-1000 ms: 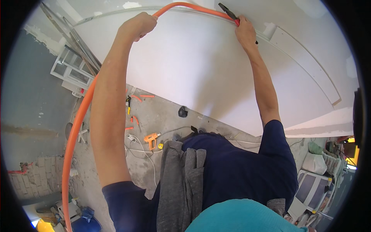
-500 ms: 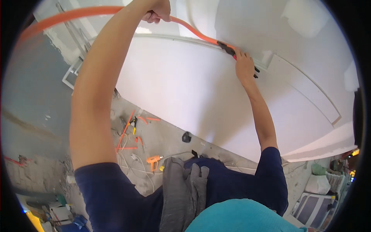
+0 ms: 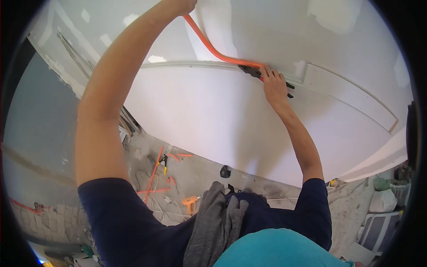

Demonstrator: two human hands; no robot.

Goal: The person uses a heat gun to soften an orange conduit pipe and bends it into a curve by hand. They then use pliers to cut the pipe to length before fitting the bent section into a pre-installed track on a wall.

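My left hand point(image 3: 180, 6) is raised to the top edge of the view, closed around an orange pipe point(image 3: 206, 41); its fingers are partly cut off. From there the pipe curves down and right, then runs almost level along the upper edge of a large white board point(image 3: 191, 102). My right hand point(image 3: 275, 86) is closed over a pair of pliers point(image 3: 249, 71) with black jaws, a bit of red and black handle ends. The pliers lie just under the pipe. My right fingers also rest against the pipe, whose right end they hide.
On the concrete floor lie orange pipe offcuts point(image 3: 153, 171), a yellow-and-black hand tool point(image 3: 164, 164), an orange heat gun point(image 3: 191, 204), white cables and a black lump point(image 3: 225, 171). A white strip point(image 3: 351, 95) sits on the board at right. Framed panels point(image 3: 380, 231) stand lower right.
My left hand has moved up, swinging the pipe from a long leftward arc to a steep upward bend. My right hand with the pliers has shifted slightly left and down in view.
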